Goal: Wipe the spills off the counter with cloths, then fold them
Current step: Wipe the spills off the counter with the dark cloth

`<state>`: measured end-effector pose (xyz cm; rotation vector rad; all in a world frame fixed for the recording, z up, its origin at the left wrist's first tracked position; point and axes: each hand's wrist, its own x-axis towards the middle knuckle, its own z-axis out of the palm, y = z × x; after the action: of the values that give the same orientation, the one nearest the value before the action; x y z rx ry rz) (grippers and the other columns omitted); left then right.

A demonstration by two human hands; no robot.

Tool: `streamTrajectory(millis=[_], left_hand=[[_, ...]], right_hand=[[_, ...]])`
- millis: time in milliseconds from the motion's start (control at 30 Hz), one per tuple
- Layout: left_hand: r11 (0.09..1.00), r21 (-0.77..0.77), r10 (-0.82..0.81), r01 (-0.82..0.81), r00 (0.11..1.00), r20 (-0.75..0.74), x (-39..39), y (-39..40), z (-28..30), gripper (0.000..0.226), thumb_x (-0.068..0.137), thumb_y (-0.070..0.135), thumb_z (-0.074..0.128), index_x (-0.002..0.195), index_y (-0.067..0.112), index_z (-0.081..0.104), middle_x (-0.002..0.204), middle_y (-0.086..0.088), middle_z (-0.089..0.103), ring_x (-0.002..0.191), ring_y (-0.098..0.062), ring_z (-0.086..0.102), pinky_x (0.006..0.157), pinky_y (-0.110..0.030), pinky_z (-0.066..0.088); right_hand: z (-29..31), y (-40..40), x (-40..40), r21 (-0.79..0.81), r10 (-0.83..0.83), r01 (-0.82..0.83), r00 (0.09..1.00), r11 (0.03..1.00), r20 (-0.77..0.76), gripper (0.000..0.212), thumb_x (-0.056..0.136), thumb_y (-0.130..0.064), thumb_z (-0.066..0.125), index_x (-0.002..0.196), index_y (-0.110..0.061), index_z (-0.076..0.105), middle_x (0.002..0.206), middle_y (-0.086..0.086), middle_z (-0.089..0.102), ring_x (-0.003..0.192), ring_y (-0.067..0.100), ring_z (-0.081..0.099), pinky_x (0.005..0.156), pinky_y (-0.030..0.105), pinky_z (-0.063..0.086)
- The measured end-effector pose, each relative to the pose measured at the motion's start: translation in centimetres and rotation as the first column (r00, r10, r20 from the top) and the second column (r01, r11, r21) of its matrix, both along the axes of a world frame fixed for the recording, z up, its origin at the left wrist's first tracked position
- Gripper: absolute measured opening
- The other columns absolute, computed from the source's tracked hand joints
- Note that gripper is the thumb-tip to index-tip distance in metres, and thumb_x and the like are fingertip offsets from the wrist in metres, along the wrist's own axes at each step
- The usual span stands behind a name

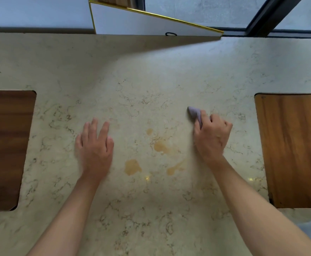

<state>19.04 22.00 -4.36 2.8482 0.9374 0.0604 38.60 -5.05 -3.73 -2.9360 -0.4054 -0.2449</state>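
Wiping step, barely begun: right hand (212, 134) clenched on bunched lilac cloth (194, 113) beyond amber spills (132, 167); left hand (95, 143) open, flat on table (151, 71); next, sweep across spills.

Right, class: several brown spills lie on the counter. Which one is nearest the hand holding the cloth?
The streaky spill, low and rightmost of the four, lies closest to the right hand and its purple cloth. The other patches sit further left, toward the counter's middle.
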Motion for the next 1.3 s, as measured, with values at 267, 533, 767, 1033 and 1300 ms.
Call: streamTrajectory(millis=[267,533,767,1033,1300], left_hand=[[1.0,0.006,0.002,-0.002,1.0,-0.02,0.2,-0.1,-0.4,0.05,0.102,0.033,0.035,0.151,0.025,0.041,0.163,-0.012,0.035,0.151,-0.033,0.028,0.117,-0.055,0.025],[0.999,-0.044,0.014,-0.01,0.996,0.087,-1.7,1.1,-0.2,0.041,0.096,0.022,0.045,0.135,0.013,0.057,0.151,-0.017,0.05,0.144,-0.035,0.041,0.112,-0.054,0.031],[0.992,-0.065,0.115,-0.111,0.992,0.058,-6.4,1.3,-0.2,0.041,0.098,0.023,0.042,0.138,0.017,0.051,0.154,-0.017,0.042,0.148,-0.034,0.032,0.115,-0.054,0.025],[0.99,-0.08,0.125,-0.118,0.988,0.093,-6.2,1.6,-0.4,0.043,0.101,0.022,0.036,0.139,0.015,0.054,0.155,-0.015,0.043,0.147,-0.032,0.033,0.113,-0.051,0.029],[0.976,-0.174,0.166,-0.133,0.967,0.194,-6.3,1.5,-0.2,0.044,0.101,0.023,0.034,0.134,0.011,0.06,0.153,-0.015,0.048,0.148,-0.031,0.035,0.117,-0.05,0.026]], right_hand=[[1.3,7.4,-4.9,0.037,0.189,-0.186,0.978,0.982,-0.089,0.039,0.089,-0.028,0.059,0.125,-0.014,0.066,0.088,0.01,0.059,0.074,0.025,0.05,0.068,0.034,0.029],[1.7,4.4,-6.1,0.211,0.578,-0.546,0.803,0.811,-0.143,0.032,0.1,-0.047,0.054,0.095,-0.019,0.068,0.078,0.009,0.06,0.067,0.028,0.055,0.057,0.042,0.047],[2.0,7.3,-1.0,0.096,0.093,-0.079,0.984,0.992,-0.15,0.035,0.101,-0.027,0.052,0.133,-0.018,0.061,0.096,0.013,0.054,0.081,0.031,0.054,0.066,0.036,0.044],[3.4,15.5,-13.5,0.204,0.851,-0.828,0.491,0.522,-0.186,0.02,0.092,-0.029,0.062,0.106,-0.018,0.07,0.082,0.005,0.055,0.066,0.021,0.047,0.058,0.036,0.046],[3.1,13.0,-1.0,0.116,0.39,-0.38,0.918,0.918,-0.08,0.055,0.094,-0.052,0.034,0.117,-0.016,0.069,0.091,0.012,0.058,0.079,0.031,0.056,0.062,0.033,0.032]])
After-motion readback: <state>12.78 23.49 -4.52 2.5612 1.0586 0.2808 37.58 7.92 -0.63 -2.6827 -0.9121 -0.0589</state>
